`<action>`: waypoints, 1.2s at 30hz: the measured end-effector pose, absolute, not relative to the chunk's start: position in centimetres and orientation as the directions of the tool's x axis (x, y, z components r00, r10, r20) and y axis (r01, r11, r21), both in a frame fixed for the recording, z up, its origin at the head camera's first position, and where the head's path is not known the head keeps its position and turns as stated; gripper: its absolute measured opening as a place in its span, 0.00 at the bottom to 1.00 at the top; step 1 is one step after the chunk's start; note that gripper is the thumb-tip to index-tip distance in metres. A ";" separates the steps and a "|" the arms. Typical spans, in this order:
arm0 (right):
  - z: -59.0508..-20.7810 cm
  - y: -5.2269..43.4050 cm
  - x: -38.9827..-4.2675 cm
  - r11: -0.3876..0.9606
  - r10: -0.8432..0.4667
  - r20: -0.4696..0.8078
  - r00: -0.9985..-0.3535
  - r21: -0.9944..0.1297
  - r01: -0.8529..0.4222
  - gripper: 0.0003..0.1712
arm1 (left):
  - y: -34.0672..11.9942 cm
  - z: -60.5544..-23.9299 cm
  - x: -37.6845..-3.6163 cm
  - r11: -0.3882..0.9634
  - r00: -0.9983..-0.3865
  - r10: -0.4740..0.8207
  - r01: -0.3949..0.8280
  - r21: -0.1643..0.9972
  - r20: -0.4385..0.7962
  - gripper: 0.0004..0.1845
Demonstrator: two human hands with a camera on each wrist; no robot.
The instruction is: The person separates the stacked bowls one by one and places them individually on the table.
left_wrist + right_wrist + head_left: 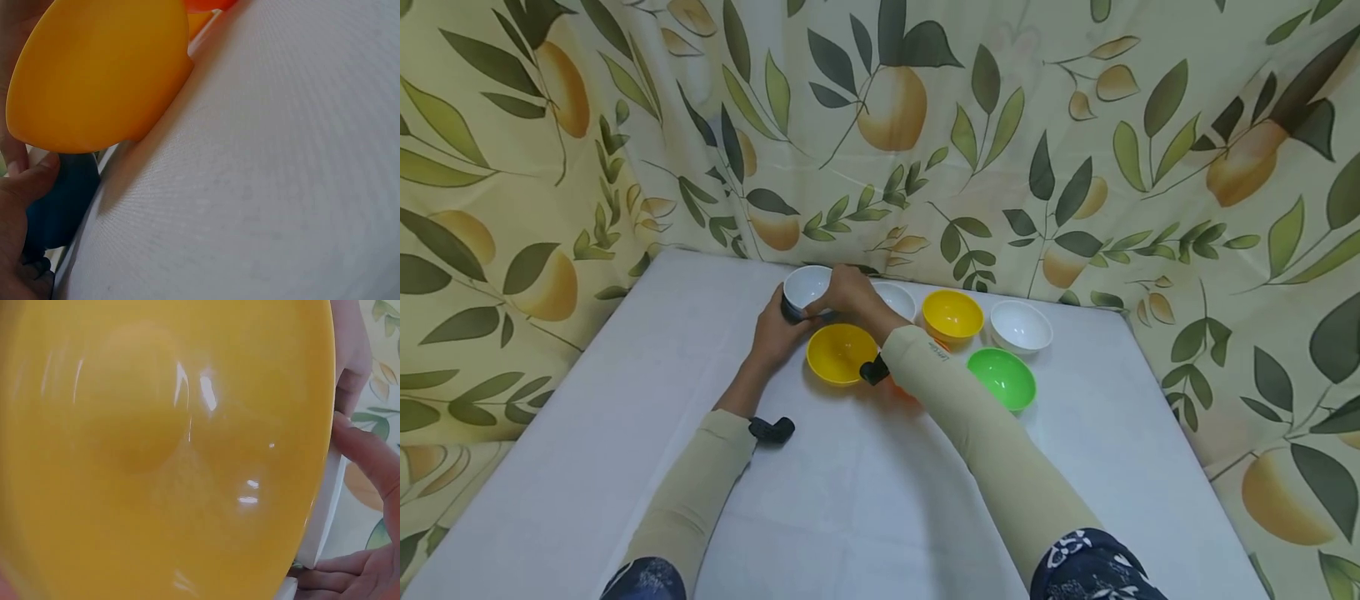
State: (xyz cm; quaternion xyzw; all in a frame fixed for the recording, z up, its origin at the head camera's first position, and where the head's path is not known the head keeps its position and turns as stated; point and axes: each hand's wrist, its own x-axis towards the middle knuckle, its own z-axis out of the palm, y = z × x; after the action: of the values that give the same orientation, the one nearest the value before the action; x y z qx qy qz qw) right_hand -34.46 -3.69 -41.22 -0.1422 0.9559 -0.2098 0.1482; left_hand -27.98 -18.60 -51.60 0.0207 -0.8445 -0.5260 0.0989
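At the back of the table, a white bowl (806, 286) sits inside a dark blue bowl (65, 203). My left hand (772, 329) grips the blue bowl's outer side, its thumb near the rim in the left wrist view. From the right, my right hand (852, 293) holds the white bowl's edge; the right wrist view has its thumb and fingers about a white rim (324, 515). A yellow bowl (841, 354) stands just in front of both hands and fills much of each wrist view.
Right of the hands stand a second white bowl (895, 300), another yellow bowl (953, 317), a third white bowl (1021, 326) and a green bowl (1002, 379). Orange shows partly under the right forearm (955, 400). A fruit-print curtain (880, 183) hangs behind the table's back edge.
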 end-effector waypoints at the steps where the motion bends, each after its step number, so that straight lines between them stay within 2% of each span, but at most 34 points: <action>1: -41.3 -3.7 -34.6 0.866 -0.334 -0.219 -0.917 -0.455 -0.207 0.49 | -18.6 -51.5 -28.0 0.449 -0.980 -0.140 0.066 0.891 0.143 0.53; 11: -41.5 -3.5 -34.7 0.839 -0.322 -0.130 -0.938 -0.499 -0.219 0.51 | -18.6 -51.5 -28.0 0.442 -0.978 -0.139 0.080 0.893 0.157 0.53; 22: -40.8 -2.0 -34.7 0.794 -0.332 -0.102 -0.938 -0.567 -0.220 0.52 | -18.4 -51.4 -27.8 0.479 -0.979 -0.152 0.048 0.877 0.137 0.56; 27: -39.8 -1.1 -34.0 0.716 -0.344 -0.030 -0.938 -0.655 -0.241 0.49 | -18.4 -51.2 -27.8 0.474 -0.981 -0.151 0.040 0.880 0.126 0.57; 36: -37.6 0.8 -31.6 0.648 -0.367 0.001 -0.930 -0.717 -0.256 0.46 | -18.6 -51.4 -27.6 0.473 -0.983 -0.141 0.035 0.880 0.115 0.59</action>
State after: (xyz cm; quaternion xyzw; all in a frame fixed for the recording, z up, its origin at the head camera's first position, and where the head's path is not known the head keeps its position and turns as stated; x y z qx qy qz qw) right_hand -31.62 0.81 -37.57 -0.1720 0.9049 -0.3826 0.0723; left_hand -27.60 -18.59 -51.45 0.0310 -0.8540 -0.5122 0.0858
